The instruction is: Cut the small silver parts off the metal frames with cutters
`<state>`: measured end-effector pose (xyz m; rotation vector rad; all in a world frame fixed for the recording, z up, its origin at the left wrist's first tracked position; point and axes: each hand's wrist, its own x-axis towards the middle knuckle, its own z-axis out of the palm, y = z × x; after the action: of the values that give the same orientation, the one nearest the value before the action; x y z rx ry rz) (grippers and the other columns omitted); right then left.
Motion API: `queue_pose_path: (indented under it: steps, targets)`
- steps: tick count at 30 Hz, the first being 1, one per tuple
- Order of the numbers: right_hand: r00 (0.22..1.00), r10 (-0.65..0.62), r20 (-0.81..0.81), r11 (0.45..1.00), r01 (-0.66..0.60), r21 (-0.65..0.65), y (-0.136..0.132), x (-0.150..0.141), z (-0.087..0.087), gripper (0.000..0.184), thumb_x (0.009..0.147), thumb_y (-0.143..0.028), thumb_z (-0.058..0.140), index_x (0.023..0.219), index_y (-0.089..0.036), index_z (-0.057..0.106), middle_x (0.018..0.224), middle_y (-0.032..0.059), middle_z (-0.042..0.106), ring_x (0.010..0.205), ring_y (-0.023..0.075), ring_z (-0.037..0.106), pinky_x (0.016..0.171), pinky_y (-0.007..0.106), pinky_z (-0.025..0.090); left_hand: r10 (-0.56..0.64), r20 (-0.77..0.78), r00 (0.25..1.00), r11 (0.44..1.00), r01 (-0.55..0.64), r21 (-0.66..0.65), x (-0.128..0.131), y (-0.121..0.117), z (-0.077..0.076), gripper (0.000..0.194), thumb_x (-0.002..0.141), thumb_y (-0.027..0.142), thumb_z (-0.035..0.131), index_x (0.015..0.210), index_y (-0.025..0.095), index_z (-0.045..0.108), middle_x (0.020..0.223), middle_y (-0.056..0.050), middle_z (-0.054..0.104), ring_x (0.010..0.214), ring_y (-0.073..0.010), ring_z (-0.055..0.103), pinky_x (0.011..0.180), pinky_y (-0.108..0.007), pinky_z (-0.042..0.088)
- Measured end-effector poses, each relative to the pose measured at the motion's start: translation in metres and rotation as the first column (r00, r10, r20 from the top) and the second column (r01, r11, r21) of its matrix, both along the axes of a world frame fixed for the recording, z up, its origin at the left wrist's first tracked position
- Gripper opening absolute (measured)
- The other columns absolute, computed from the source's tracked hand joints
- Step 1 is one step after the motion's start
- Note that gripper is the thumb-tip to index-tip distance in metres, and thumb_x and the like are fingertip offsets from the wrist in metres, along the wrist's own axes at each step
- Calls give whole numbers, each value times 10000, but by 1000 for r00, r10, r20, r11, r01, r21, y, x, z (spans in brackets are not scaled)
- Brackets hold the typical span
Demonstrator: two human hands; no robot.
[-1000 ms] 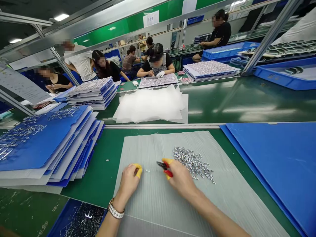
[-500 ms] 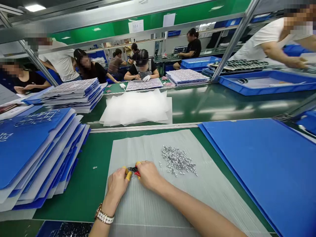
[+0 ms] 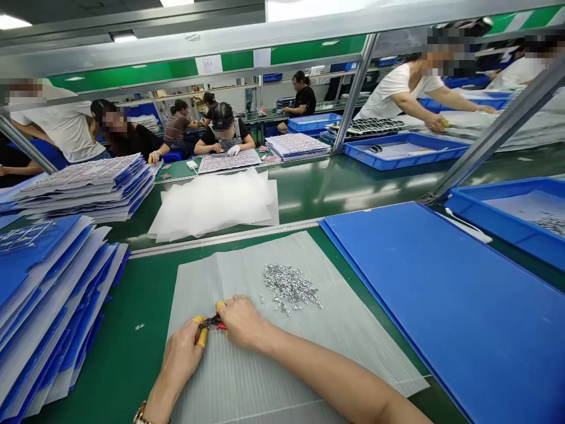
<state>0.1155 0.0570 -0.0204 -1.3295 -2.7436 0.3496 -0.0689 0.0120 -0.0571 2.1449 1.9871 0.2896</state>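
My right hand (image 3: 242, 323) is closed around the red handles of a small pair of pliers (image 3: 213, 320), whose dark jaws point left. My left hand (image 3: 182, 348) pinches at the tip of the jaws with yellow-covered fingertips. Whatever small thing it holds there is too small to make out. Both hands are above a translucent white sheet (image 3: 229, 377) on the green table. Beyond my right hand, a pile of small shiny metal parts (image 3: 289, 285) lies on this sheet.
Layered blue and white sheets (image 3: 57, 312) are stacked at left; large blue boards (image 3: 441, 282) lie at right. A blue tray (image 3: 507, 221) stands beyond them. White sheets (image 3: 216, 203) lie across the table divider. Co-workers, one in a white shirt (image 3: 391, 91), work opposite.
The view has turned right, so table and hands sit further left in the picture and another blue tray shows at right. My hands stay together at the pliers.
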Motion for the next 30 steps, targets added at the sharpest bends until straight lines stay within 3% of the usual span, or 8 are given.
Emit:
queue_pose_path:
  steps: [8, 14, 18, 20, 22, 24, 26, 30]
  targets:
    - [998, 56, -30, 997, -57, -44, 5, 2, -4, 176, 782, -131, 492, 946, -147, 556, 930, 134, 645, 873, 256, 597, 728, 330, 391, 88, 117, 989, 995, -82, -51, 19, 2, 27, 97, 754, 249, 576, 697, 193, 522, 677, -32, 590, 638, -184, 548, 564, -271, 309]
    - [1000, 14, -16, 996, -15, -87, 13, 5, -6, 131, 806, -222, 528, 930, -181, 543, 871, 75, 659, 773, 207, 617, 605, 270, 353, 142, 224, 964, 989, -129, -74, 11, -1, 28, 107, 717, 87, 530, 723, 192, 551, 657, -12, 598, 616, -158, 543, 573, -260, 321]
    - [1000, 4, -6, 996, -5, -86, 13, 3, -5, 118, 817, -237, 520, 920, -186, 541, 873, 71, 657, 774, 209, 611, 589, 272, 329, 221, 332, 917, 975, -210, -69, -2, -9, 27, 118, 741, 104, 488, 779, 183, 566, 730, -41, 621, 665, -170, 562, 603, -275, 367]
    - [1000, 7, 2, 996, -7, -86, 13, 0, -5, 110, 805, -197, 515, 911, -181, 539, 862, 75, 656, 761, 211, 607, 583, 275, 319, 295, 513, 806, 954, -276, -114, -6, -14, 27, 129, 751, 170, 509, 855, 180, 583, 766, -46, 639, 665, -167, 579, 617, -278, 403]
    - [1000, 12, 12, 996, -11, -86, 13, -3, -6, 130, 778, -150, 520, 904, -173, 539, 858, 85, 653, 758, 217, 604, 588, 278, 314, 359, 689, 629, 927, -324, -188, -6, -17, 27, 184, 745, 253, 539, 902, 172, 593, 783, -55, 660, 642, -164, 597, 603, -276, 427]
    - [1000, 19, 17, 997, -18, -79, 12, -5, -6, 181, 750, -103, 520, 919, -166, 538, 867, 96, 650, 782, 226, 599, 613, 284, 317, 389, 771, 503, 910, -341, -237, -3, -20, 29, 225, 737, 317, 555, 892, 159, 593, 797, -73, 678, 613, -159, 604, 558, -264, 426]
    - [999, 30, 14, 997, -29, -68, 12, -5, -6, 239, 741, -75, 511, 959, -168, 535, 898, 98, 647, 838, 234, 589, 654, 290, 322, 384, 818, 428, 908, -338, -249, 4, -22, 33, 223, 727, 343, 581, 847, 156, 583, 818, -83, 686, 578, -138, 593, 516, -240, 402]
    - [999, 11, -48, 996, -15, -82, 13, -1, -4, 305, 767, -85, 500, 1053, -187, 524, 969, 88, 643, 911, 230, 568, 713, 292, 323, 303, 933, 193, 924, -299, -238, 17, -23, 38, 212, 695, 331, 655, 779, 166, 550, 828, -61, 679, 521, -91, 545, 525, -228, 409]
